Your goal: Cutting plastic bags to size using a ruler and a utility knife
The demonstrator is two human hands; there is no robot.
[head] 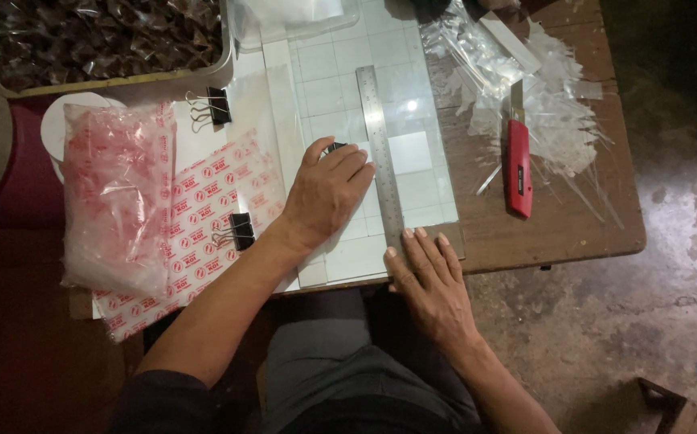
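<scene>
Two hands flank the steel ruler [382,153], which runs away from the person: left hand [328,193] pressed flat beside it, right hand [429,277] open-fingered at its near end.

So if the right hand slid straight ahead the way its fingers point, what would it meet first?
The right hand would likely meet the long steel ruler first; its fingertips already sit at the ruler's near end.

Left hand [328,193] and right hand [429,277] touch steel ruler [382,153].
</scene>
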